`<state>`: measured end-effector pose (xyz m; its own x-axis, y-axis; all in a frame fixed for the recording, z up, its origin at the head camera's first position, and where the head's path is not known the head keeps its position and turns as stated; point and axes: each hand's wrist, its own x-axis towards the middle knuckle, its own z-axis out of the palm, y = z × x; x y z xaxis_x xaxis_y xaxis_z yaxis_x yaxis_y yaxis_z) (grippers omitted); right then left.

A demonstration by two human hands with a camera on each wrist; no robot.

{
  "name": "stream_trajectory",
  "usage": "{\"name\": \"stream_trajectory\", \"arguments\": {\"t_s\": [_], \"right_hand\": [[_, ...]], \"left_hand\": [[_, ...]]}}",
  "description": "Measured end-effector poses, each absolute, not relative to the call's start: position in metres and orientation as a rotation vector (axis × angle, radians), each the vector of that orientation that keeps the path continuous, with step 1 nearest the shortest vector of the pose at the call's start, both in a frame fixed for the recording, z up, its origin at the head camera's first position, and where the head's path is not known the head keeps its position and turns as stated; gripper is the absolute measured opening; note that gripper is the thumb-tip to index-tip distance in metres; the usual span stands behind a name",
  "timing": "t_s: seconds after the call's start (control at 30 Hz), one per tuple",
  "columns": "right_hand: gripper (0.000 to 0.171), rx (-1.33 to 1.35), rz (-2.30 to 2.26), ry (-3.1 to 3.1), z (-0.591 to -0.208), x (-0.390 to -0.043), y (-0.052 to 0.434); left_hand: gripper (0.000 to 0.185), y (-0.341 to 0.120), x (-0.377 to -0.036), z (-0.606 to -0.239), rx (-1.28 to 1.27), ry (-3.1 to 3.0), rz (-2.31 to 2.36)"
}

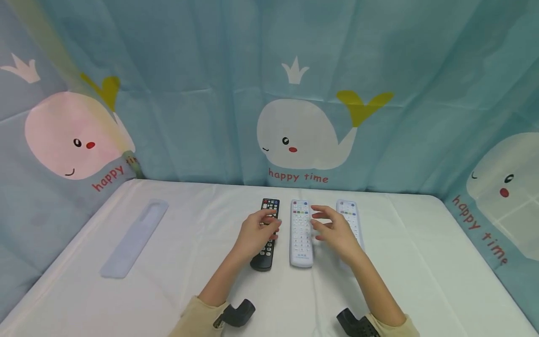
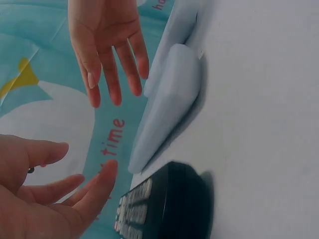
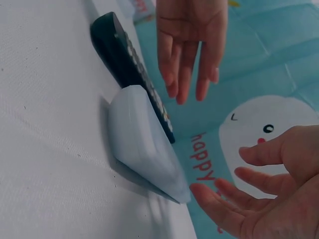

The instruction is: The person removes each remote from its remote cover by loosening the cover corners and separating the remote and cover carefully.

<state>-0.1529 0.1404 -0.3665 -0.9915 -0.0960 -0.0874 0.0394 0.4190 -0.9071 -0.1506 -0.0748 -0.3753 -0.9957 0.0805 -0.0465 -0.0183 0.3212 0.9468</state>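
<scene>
- Far left: translucent remote cover point(image 1: 134, 241), as I read it, lying flat on the white tablecloth point(image 1: 421, 262), well apart from both hands.
- Left hand point(image 1: 254, 235): over the black remote control point(image 1: 263, 260). Fingers loosely bent, thumb parted from them; I see nothing in its hold. Left wrist view shows a gap above the keys.
- Black remote: flat, keys up, partly hidden by that hand.
- Centre: white remote control point(image 1: 301, 234), keys up, lying between the hands.
- Right hand point(image 1: 335, 232): fingers half spread, thumb apart, holding nothing. Fingertips near the centre remote's right edge; I cannot rule out a light touch.
- Far right: second white remote point(image 1: 352, 220), keys up, partly behind that hand and forearm.
- Step, my judgement: hands poised among the remotes, no grasp made.
- Next move, I'd say, calls for picking one remote, lowering fingers to its sides and closing gently, without nudging its neighbours.
</scene>
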Motion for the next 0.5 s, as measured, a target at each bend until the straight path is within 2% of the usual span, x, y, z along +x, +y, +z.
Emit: {"name": "stream_trajectory", "arguments": {"t_s": [0.5], "right_hand": [[0.048, -0.014, -1.633, 2.522, -0.373, -0.155, 0.140]], "left_hand": [[0.046, -0.046, -0.162, -0.388, 0.015, 2.411, 1.759]]}}
